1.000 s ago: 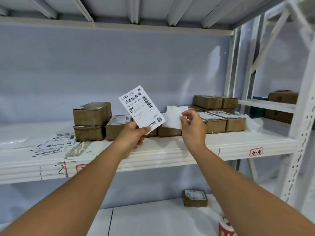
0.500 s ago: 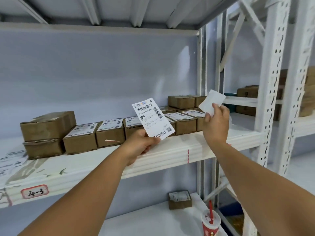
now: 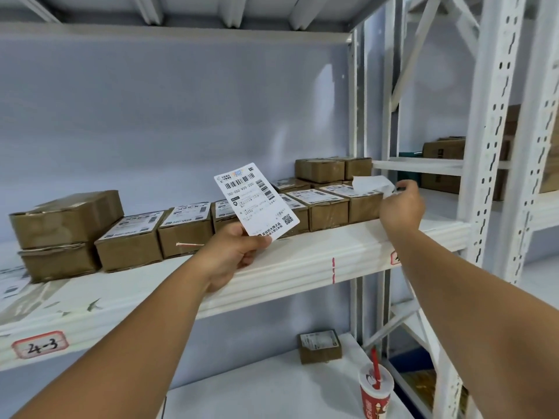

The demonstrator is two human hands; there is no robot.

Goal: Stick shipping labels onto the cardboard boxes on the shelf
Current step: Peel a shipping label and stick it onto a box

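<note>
My left hand (image 3: 234, 255) pinches a white shipping label (image 3: 255, 199) by its lower edge, holding it upright in front of the row of cardboard boxes (image 3: 187, 234) on the white shelf (image 3: 302, 261). Most boxes in that row carry labels on top. Two plain boxes (image 3: 65, 216) are stacked at the row's left end. My right hand (image 3: 402, 207) is stretched out to the right end of the shelf and holds a blank white backing sheet (image 3: 372, 183) over the last boxes (image 3: 360, 204).
White perforated uprights (image 3: 487, 146) stand right of my right hand. More brown boxes (image 3: 441, 164) sit on the neighbouring shelf. On the lower shelf are a small labelled box (image 3: 320, 346) and a red cup with a straw (image 3: 376, 390). Loose label sheets (image 3: 12, 285) lie far left.
My right hand carried the backing sheet from near the label out to the right and lowered it to the shelf's right end. The left hand kept holding the label as the view swung right.
</note>
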